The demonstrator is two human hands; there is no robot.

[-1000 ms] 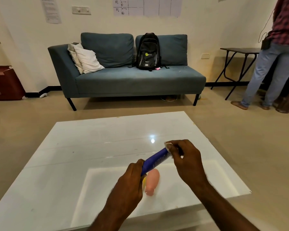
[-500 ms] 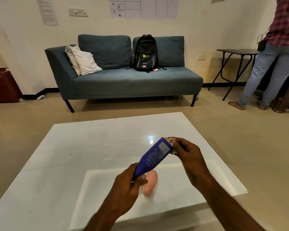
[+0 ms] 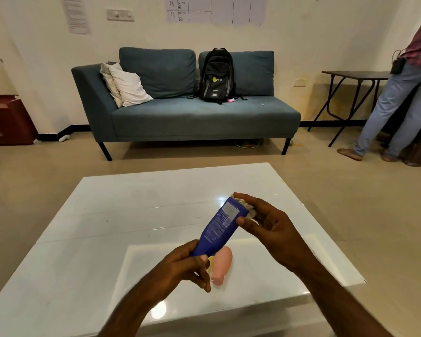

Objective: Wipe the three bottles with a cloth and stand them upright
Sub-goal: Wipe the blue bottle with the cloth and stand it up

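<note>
My left hand (image 3: 187, 265) grips the lower end of a dark blue bottle (image 3: 220, 227), which tilts up and to the right above the table. At the bottle's upper end my right hand (image 3: 270, 227) presses a small white cloth (image 3: 244, 205) against it, thumb on the bottle's side. A pink bottle (image 3: 221, 265) lies on its side on the white table (image 3: 107, 227) just below my left hand. A sliver of a yellow object (image 3: 211, 260) shows beside the pink bottle, mostly hidden by my fingers.
The glossy white table's right corner (image 3: 360, 280) is near my right forearm. Beyond it are a blue sofa (image 3: 192, 113) with a black backpack (image 3: 216, 76), a dark folding table (image 3: 350, 76) and a standing person (image 3: 399, 93) at the far right.
The blue bottle has tilted more upright and turned so its label side faces me. My right hand with the cloth has slid to the bottle's top end.
</note>
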